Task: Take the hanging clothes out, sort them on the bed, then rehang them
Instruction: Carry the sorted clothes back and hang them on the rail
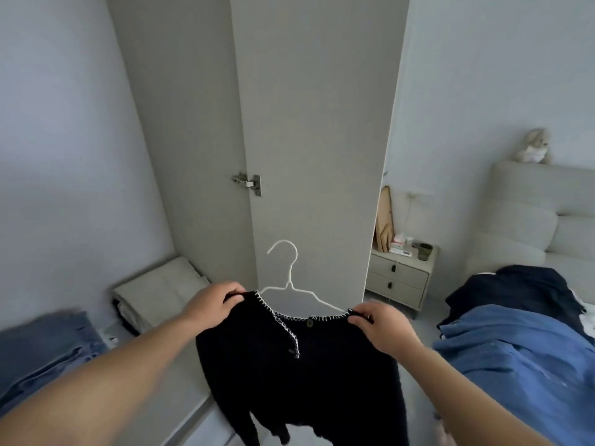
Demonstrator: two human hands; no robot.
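A black cardigan (pixel 299 378) with white stitched trim hangs on a white wire hanger (pixel 289 278), held up in front of the open wardrobe door (pixel 315 123). My left hand (pixel 212 305) pinches its left shoulder. My right hand (pixel 381 326) pinches the right shoulder. The hanger's hook points up and left, free of any rail. On the bed (pixel 521 365) at the right lie a blue garment (pixel 502 355) and a dark navy one (pixel 515 288).
Folded beige fabric (pixel 161 284) and folded blue jeans (pixel 42 355) lie inside the wardrobe at the left. A nightstand (pixel 399 278) with small items stands beyond the door. A padded headboard (pixel 544 214) carries a plush toy (pixel 533 146).
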